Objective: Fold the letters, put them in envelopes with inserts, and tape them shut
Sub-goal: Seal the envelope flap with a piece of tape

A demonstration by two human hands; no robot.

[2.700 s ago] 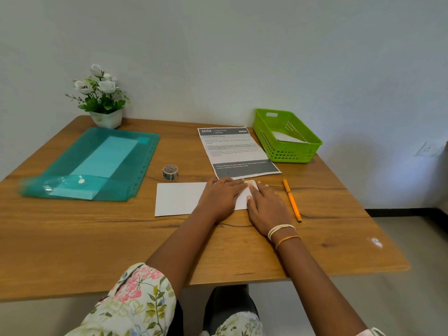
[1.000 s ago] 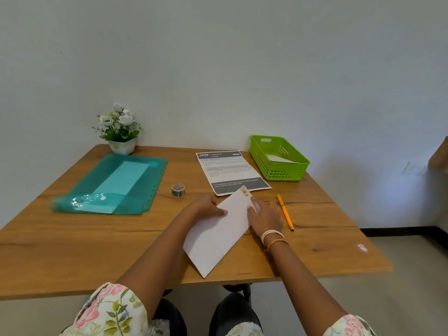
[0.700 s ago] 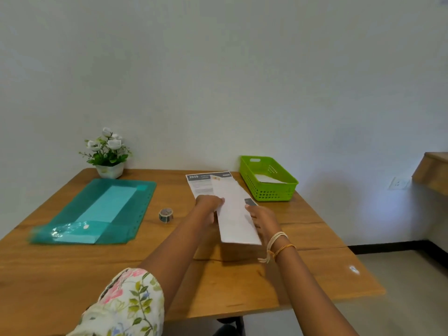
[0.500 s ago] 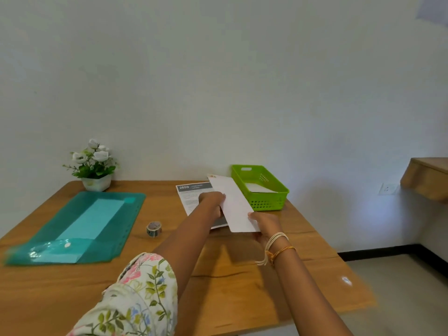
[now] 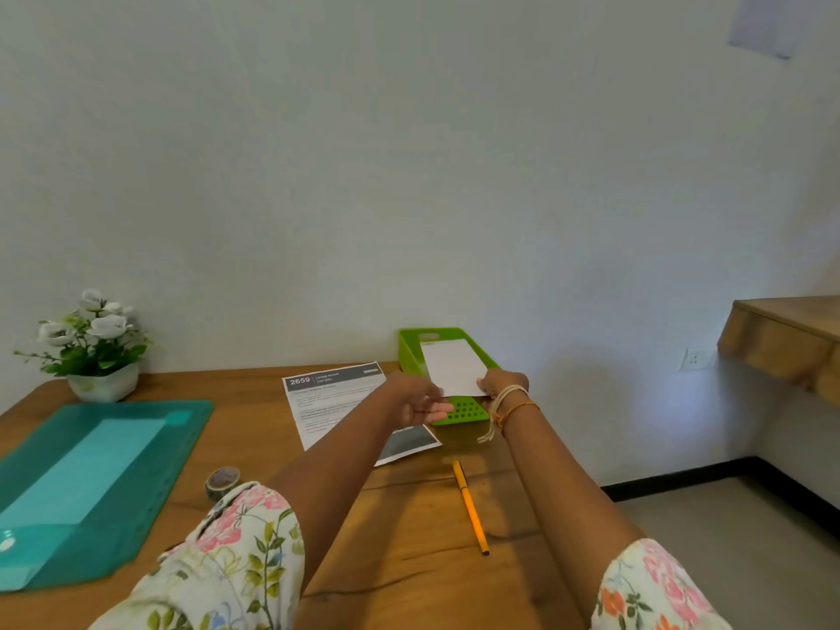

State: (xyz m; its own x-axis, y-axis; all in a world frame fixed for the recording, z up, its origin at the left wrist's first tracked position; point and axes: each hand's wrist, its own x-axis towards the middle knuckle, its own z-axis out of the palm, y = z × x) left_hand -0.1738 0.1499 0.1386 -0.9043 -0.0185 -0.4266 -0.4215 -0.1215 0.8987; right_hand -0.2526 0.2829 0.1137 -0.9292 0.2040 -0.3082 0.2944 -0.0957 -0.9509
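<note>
A white envelope [image 5: 452, 366] hangs lengthwise over the green basket [image 5: 459, 409] at the table's far right. My right hand [image 5: 502, 385] grips its near end. My left hand [image 5: 420, 402] hovers just left of the basket, fingers apart, holding nothing. A printed letter [image 5: 332, 402] with a dark header lies flat on the wooden table [image 5: 409, 538], partly under my left arm. A small tape roll [image 5: 222, 480] stands near my left sleeve. A teal plastic folder [image 5: 91, 475] with pale sheets inside lies at the left.
An orange pen [image 5: 470, 507] lies on the table between my forearms. A potted white-flower plant [image 5: 93, 347] stands at the far left corner against the wall. A wooden shelf [image 5: 786, 343] juts from the right wall beyond the table.
Both hands lifted the envelope off the table and carried it forward to the green basket. My left hand has let go of it. The view tilted upward.
</note>
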